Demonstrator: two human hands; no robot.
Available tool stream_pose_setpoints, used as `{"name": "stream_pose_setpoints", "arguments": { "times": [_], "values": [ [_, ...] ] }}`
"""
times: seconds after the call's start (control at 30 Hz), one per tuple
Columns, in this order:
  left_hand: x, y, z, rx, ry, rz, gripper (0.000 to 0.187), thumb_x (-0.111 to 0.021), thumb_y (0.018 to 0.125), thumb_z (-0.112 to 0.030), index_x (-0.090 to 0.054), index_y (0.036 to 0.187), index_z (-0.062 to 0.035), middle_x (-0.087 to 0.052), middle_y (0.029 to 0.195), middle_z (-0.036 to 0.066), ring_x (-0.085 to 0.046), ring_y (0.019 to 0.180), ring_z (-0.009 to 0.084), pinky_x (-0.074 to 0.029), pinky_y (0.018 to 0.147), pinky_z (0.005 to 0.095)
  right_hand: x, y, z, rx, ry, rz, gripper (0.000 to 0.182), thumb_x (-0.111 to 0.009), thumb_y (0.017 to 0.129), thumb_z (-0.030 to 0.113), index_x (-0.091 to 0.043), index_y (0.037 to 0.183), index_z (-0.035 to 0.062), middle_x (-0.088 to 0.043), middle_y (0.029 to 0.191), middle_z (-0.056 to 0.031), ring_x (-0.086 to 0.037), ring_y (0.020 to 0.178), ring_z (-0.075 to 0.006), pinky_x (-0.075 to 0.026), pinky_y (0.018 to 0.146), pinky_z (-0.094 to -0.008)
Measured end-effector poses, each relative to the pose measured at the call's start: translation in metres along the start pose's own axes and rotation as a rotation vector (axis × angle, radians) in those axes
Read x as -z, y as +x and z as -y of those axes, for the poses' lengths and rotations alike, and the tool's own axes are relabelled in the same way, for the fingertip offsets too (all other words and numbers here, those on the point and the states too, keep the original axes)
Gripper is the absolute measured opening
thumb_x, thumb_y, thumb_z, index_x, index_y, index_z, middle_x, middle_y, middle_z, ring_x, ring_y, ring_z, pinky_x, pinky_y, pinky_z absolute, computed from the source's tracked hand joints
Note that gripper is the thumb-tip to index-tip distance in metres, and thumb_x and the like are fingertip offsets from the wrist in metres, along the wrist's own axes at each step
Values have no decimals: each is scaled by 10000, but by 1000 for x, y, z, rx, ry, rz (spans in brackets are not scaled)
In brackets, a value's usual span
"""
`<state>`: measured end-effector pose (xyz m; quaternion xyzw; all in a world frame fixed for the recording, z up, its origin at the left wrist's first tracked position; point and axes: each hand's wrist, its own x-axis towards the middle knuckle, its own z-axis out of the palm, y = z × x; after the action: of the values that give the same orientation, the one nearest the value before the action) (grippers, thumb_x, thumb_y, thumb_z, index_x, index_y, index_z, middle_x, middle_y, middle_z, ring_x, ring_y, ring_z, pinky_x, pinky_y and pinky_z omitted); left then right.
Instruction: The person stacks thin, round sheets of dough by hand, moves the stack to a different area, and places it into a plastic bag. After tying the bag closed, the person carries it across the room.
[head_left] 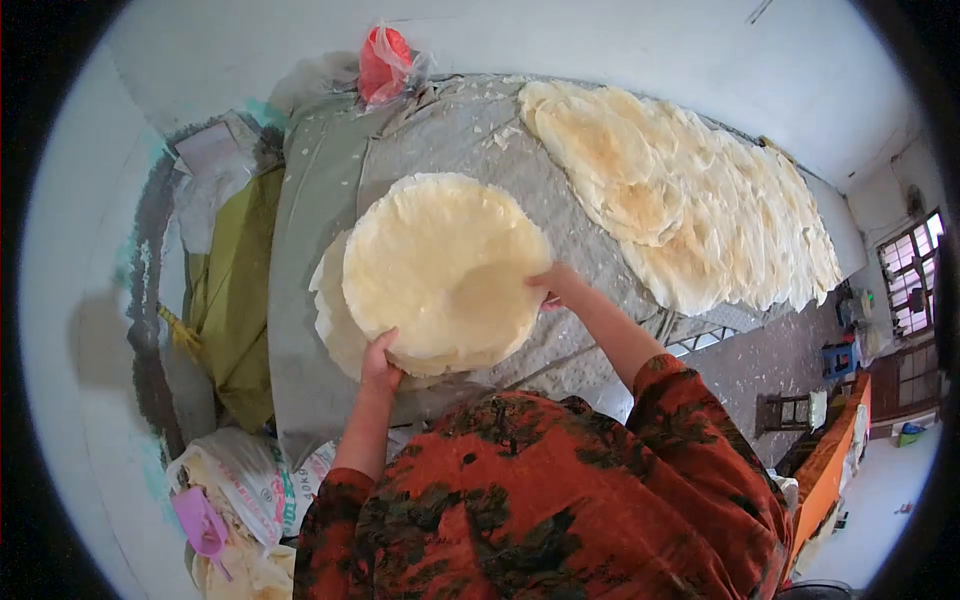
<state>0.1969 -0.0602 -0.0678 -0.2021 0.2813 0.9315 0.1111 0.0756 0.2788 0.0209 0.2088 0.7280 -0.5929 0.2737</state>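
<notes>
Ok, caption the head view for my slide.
Left hand and right hand hold round thin sheets over a cloth-covered surface, overlapping sheets spread nearby.

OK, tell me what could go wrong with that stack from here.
Cracking: the thin rounds in the stack could break where the left hand and right hand grip the rim; pale flakes on the cloth suggest they may be brittle.
Chipping: the lower rounds jut out at the left, so their exposed edges might snap if knocked.
</notes>
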Motion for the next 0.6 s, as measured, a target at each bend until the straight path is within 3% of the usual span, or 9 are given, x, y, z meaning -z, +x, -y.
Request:
{"name": "stream_pose_setpoints", "arguments": {
  "times": [0.07,0.13,0.17,0.27,0.37,0.43,0.47,0.53,0.6],
  "values": [
    [5,2,4,-36,55,-42,515,-568,789,-128,-375,1258,-41,-470,1225,153,-481,1102,305,-373,961,456,4,5,8,-34,-260,-173,447,-690,743,235,-530,1091,5,-605,971,-117,-615,804,-262,-501,661,-458],
    [-1,-2,1,-46,0,6,532,-574,755,-65,-377,1247,-26,-469,1226,152,-467,1119,312,-375,962,464,21,51,1,384,-376,-594,513,-677,746,374,-534,1086,18,-592,983,-98,-585,866,-228,-464,736,-421],
    [-4,-2,0,-56,1,16,532,-574,755,-65,-377,1247,-26,-469,1226,152,-467,1119,312,-375,962,464,25,55,16,397,-374,-597,513,-677,746,374,-534,1086,18,-592,983,-98,-585,866,-228,-464,736,-421],
    [-18,-7,-3,-20,-28,-182,531,-578,775,-108,-366,1255,-22,-464,1231,153,-452,1134,320,-366,972,467,31,83,55,277,-11,-256,559,-595,792,450,-518,1130,12,-570,1071,-106,-538,997,-209,-423,846,-374],
    [-31,-14,-9,-15,-108,-196,529,-578,791,-143,-363,1259,-22,-458,1240,151,-438,1150,321,-356,982,466,19,131,61,499,-175,-266,645,-529,808,516,-477,1204,9,-539,1160,-131,-507,1067,-235,-398,892,-348],
    [-23,-14,-7,12,-119,-145,521,-579,804,-173,-370,1254,-14,-471,1228,156,-448,1141,321,-358,980,468,8,154,59,449,-404,74,695,-493,821,536,-428,1263,3,-472,1263,-169,-455,1156,-277,-364,944,-375],
    [-20,-13,-6,8,-120,-153,521,-579,804,-173,-370,1254,-14,-471,1228,156,-448,1141,321,-358,980,468,2,145,62,448,-404,84,695,-493,821,536,-428,1263,3,-472,1263,-169,-455,1156,-277,-364,944,-375],
    [-16,-12,-9,67,-45,-166,512,-587,798,-171,-388,1243,-14,-497,1197,157,-467,1119,322,-373,968,461,-12,103,77,452,-910,-33,751,-483,817,555,-380,1290,-20,-431,1294,-209,-428,1191,-317,-341,979,-382],
    [-18,-12,-5,22,-6,-206,495,-578,803,-183,-403,1230,-5,-506,1188,162,-478,1110,324,-377,964,461,-8,128,76,447,-861,-67,786,-477,813,569,-347,1305,-29,-396,1317,-219,-397,1215,-320,-315,1001,-380]
  ]
}}
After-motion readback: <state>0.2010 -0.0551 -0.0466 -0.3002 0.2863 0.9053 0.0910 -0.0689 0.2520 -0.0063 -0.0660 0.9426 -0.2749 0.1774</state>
